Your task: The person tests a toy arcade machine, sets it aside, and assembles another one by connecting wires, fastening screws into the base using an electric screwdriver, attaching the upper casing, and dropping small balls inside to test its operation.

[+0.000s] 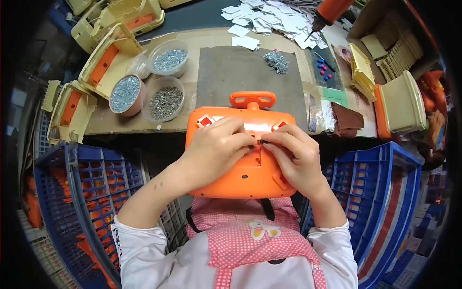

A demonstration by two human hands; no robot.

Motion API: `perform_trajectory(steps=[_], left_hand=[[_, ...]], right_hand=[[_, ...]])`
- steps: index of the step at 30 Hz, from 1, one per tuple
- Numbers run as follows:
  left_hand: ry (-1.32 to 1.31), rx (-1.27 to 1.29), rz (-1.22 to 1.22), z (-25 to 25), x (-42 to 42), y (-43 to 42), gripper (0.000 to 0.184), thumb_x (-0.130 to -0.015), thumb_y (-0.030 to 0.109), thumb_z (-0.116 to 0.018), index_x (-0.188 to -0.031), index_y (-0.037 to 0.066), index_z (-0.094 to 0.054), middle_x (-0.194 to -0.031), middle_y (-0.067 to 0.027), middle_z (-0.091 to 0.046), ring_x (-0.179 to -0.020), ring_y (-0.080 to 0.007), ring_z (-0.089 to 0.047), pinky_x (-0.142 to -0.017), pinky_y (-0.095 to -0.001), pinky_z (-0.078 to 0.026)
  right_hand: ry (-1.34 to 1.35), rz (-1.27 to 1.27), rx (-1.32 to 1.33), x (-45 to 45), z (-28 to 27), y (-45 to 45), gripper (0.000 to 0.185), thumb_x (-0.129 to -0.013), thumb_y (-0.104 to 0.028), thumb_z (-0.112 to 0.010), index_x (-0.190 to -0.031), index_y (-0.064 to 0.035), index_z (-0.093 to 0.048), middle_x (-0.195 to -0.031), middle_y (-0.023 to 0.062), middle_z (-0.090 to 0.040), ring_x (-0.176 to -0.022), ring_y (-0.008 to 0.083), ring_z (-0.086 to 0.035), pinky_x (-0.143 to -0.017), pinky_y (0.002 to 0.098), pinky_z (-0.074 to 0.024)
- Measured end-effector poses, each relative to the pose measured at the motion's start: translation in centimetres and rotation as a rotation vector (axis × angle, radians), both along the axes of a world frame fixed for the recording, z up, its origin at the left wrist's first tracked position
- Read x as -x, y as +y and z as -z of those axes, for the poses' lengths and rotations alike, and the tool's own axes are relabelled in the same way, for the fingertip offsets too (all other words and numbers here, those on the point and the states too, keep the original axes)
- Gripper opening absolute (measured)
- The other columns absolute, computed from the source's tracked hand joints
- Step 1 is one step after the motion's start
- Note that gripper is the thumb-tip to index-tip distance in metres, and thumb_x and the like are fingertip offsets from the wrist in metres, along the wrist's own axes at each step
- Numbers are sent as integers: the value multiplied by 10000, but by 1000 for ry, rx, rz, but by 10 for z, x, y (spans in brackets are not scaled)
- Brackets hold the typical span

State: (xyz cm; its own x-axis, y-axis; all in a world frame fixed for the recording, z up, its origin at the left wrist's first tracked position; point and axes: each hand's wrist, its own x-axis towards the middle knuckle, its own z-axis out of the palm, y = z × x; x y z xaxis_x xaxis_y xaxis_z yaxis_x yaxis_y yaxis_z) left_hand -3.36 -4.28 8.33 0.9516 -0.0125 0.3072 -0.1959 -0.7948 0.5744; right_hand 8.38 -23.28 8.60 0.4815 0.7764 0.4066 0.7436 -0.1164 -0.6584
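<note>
An orange plastic housing (226, 185) with a looped handle (252, 99) at its far end rests across my lap, leaning at the table's edge. Its upturned face has a slotted recess near the middle. My left hand (216, 149) lies over the left half, its fingers closed together at the recess. From the other side, my right hand (296, 156) pinches at the same spot with thumb and forefinger. Small dark bits show at the fingertips of both hands. Whether these are parts or nails I cannot tell, and the fingers hide what they grip.
Tubs of screws (170, 58) and small metal pieces (166, 102) stand left. A screw pile (276, 62) lies on the brown mat (226, 72). An orange power screwdriver (332, 12) hangs upper right, near white cards (269, 19). Blue crates (91, 154) flank me; cream housings (399, 101) surround the table.
</note>
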Motion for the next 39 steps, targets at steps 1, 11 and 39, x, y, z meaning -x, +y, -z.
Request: perform_trajectory(steps=[1,11,39], left_hand=[[-1,53,7,1,2,2,208,-790,52,-750,-995,39,-721,-891,-91,-632,-846,-266,-651,-750,-374,-536],[-22,34,6,8,-4,2,169,-763,62,-766,-923,29,-724,-873,-82,-628,-840,-263,-649,-742,-375,-534],[-91,7,34,18,-7,3,159,-731,91,-782,-847,29,-693,-837,-84,-597,-811,-263,-632,-706,-382,-535]], right_hand=[[-8,23,6,1,2,0,192,-786,58,-742,-971,7,-723,-834,117,-658,-740,241,-673,-656,309,-535],[-80,-35,-60,9,2,5,195,-737,47,-767,-921,-3,-727,-795,105,-625,-682,241,-617,-596,328,-490],[-98,-104,27,2,4,12,198,-705,81,-770,-849,0,-661,-731,92,-560,-599,245,-577,-536,314,-450]])
